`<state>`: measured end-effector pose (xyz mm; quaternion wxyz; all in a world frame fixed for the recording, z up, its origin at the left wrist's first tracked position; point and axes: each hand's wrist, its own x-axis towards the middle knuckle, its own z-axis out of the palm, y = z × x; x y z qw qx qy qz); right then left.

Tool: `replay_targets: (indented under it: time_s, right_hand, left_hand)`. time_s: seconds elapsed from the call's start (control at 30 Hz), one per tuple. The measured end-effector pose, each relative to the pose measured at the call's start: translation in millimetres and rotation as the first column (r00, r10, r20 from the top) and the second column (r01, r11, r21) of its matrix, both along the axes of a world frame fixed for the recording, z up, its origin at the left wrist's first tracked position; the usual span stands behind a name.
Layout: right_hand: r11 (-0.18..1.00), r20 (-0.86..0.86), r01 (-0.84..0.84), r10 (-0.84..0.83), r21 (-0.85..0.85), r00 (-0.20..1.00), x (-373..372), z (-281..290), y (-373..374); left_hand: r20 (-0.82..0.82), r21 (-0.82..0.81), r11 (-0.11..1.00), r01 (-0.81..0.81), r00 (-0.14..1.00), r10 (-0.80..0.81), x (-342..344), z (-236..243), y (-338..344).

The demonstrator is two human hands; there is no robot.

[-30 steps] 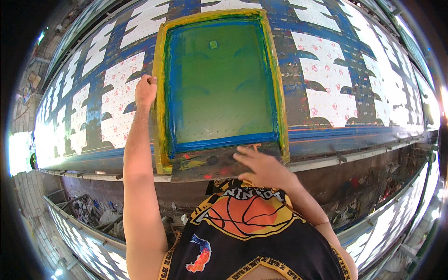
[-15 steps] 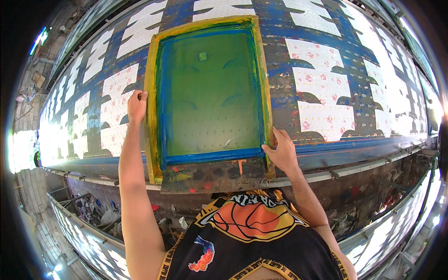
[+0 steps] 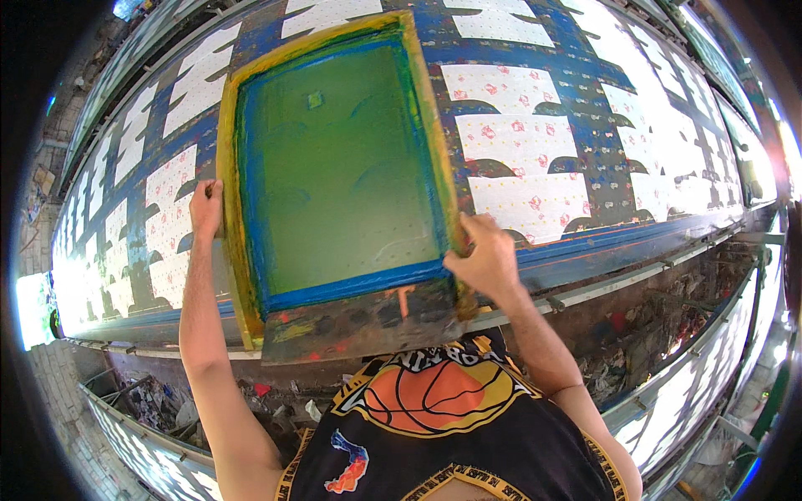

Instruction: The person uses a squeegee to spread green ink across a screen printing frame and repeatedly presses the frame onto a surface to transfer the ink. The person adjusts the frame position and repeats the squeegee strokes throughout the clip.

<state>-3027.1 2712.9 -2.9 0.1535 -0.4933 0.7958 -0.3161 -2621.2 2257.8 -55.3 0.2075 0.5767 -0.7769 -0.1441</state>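
A screen printing frame [image 3: 338,179], with yellow-stained sides, blue-smeared inner edges and green mesh, is tilted over the long printing table. My left hand [image 3: 206,209] is closed at its left side, fingers curled in. On the lower right side, my right hand [image 3: 487,257] grips the rim, thumb on the near face. A dark, paint-stained flap [image 3: 359,321] hangs along the frame's near edge. White cut cloth pieces with red prints [image 3: 522,150] lie to the right of the frame, and similar printed pieces [image 3: 170,188] lie to its left.
The table's near edge carries a blue strip [image 3: 601,250] and a metal rail [image 3: 585,292] beside it. Below runs a gap holding scraps and litter [image 3: 618,351]. Other tables with white pieces [image 3: 150,426] stand behind me and across the far side.
The printing frame has shifted left in view and leans more, turned slightly counterclockwise. Both hands have moved left with it, still on its sides. The whole view has shifted too.
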Motion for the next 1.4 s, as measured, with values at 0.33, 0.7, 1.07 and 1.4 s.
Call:
replay_targets:
  time_s: [0.33,0.7,1.07,1.4]
  right_hand:
    - [0.992,-0.034,0.108,-0.106,0.072,0.994,-225,-15,112]
    - [0.996,-0.033,0.089,-0.09,-0.004,0.995,-349,-41,215]
    - [0.981,0.187,0.108,-0.138,0.163,0.973,-354,-44,228]
    - [0.908,0.039,-0.419,0.419,-0.001,0.907,-254,8,222]
  left_hand:
    - [-0.034,-0.034,0.993,0.114,0.993,-0.115,-242,22,133]
    - [-0.004,-0.095,0.985,0.143,0.99,-0.144,-368,8,233]
    - [0.085,-0.087,0.988,0.126,0.989,-0.118,-387,-12,239]
    - [0.1,0.014,0.994,0.113,0.989,-0.114,-393,-15,235]
